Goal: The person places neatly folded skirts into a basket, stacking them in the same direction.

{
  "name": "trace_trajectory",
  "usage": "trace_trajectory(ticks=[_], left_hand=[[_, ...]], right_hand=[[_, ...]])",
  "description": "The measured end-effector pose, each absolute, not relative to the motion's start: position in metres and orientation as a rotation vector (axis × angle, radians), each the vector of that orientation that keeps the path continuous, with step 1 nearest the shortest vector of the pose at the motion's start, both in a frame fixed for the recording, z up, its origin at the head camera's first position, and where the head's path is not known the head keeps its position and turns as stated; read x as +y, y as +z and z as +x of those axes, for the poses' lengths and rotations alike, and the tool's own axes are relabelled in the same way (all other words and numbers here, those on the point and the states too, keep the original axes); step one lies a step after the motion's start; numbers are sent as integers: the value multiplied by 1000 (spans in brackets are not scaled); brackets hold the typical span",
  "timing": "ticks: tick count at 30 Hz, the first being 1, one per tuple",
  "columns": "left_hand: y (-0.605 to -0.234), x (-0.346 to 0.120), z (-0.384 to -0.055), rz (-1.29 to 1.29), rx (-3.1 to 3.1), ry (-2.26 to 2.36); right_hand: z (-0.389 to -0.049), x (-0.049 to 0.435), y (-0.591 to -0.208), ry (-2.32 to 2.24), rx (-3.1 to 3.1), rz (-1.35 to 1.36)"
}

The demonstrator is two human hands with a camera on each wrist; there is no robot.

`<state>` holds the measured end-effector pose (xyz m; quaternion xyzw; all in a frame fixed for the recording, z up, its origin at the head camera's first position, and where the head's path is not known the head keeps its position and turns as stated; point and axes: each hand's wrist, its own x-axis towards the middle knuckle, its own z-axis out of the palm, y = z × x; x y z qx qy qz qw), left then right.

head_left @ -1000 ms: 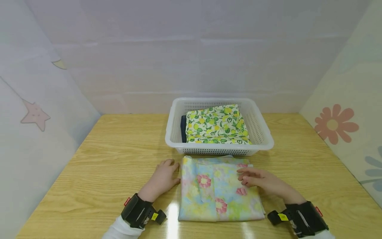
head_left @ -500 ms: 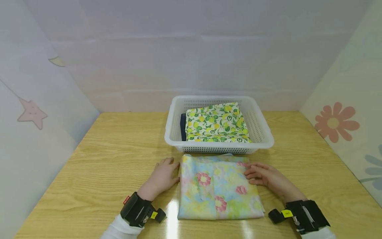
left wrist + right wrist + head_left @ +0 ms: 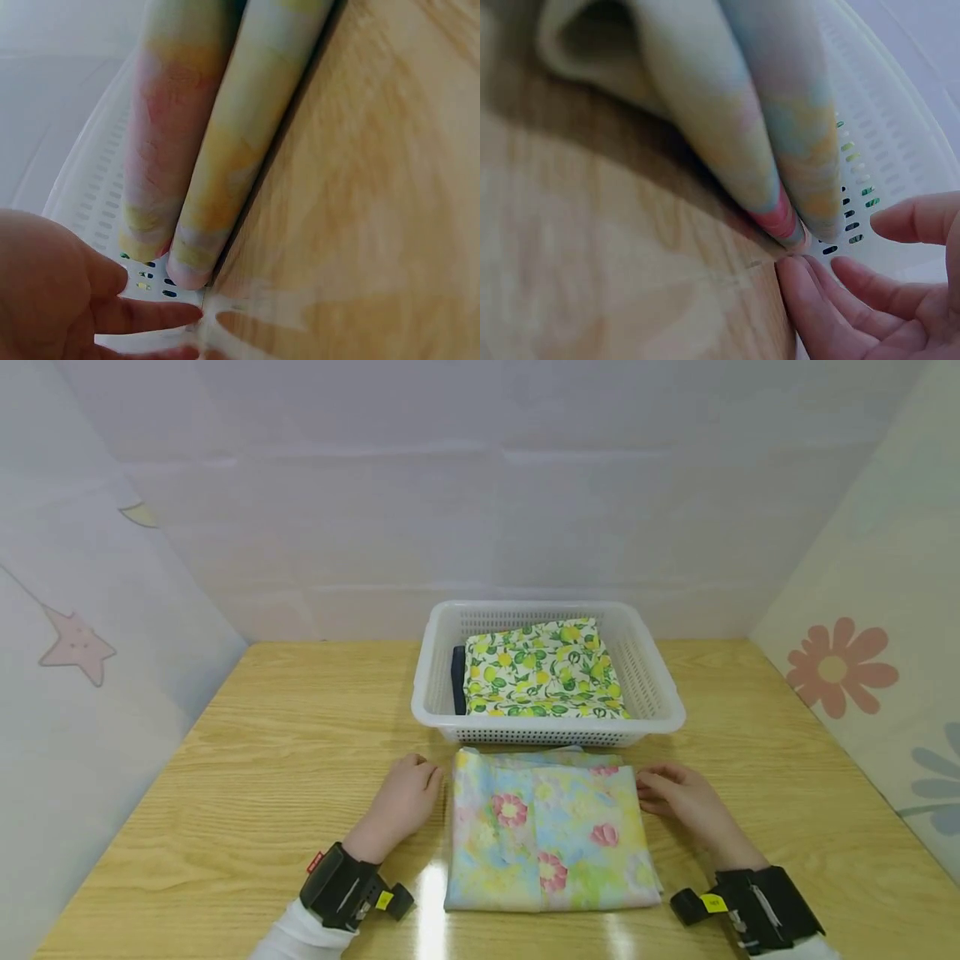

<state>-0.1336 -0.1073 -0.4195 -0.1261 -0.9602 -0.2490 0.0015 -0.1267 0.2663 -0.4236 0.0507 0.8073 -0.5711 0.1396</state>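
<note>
A folded floral cloth (image 3: 555,835) in pastel yellow, blue and pink lies flat on the wooden table, just in front of a white plastic basket (image 3: 667,720). Beside its left edge is my left hand (image 3: 403,797), fingers extended near the far left corner and holding nothing. My right hand (image 3: 684,802) is at the opposite edge, with loosely bent fingers by the far right corner. The right wrist view shows those fingertips (image 3: 802,281) low at the table, close to the cloth's folded layers (image 3: 780,150); whether they touch it I cannot tell.
Inside the basket lies a folded lemon-print cloth (image 3: 540,672) with a dark navy folded item (image 3: 458,681) at its left. The wooden table (image 3: 285,735) meets a pale back wall (image 3: 345,527) and decorated side walls.
My right hand has drawn off the cloth's top to the right and now sits beside its edge. The left hand has shifted slightly away from the left edge. The cloth looks unmoved.
</note>
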Motion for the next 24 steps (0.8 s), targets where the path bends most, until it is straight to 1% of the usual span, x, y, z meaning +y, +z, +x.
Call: trace_trajectory(ticks=[6,11,15,24], left_hand=[[-419,-101,-134,-253,-3042,-1285],[-421,-96,-133,-221,-2970,-1558],[-422,-95,-133,-270,-2998,-1693],[-428,-98,-135,-437,-2994,-1741]], right_hand=[[-126,263,-423,-1538,2314,65],[-127,261,-425,-1635,2082,-67],[-127,264,-429,-1689,1943,-126],[-127,265,-437,-1850,1631,-272]])
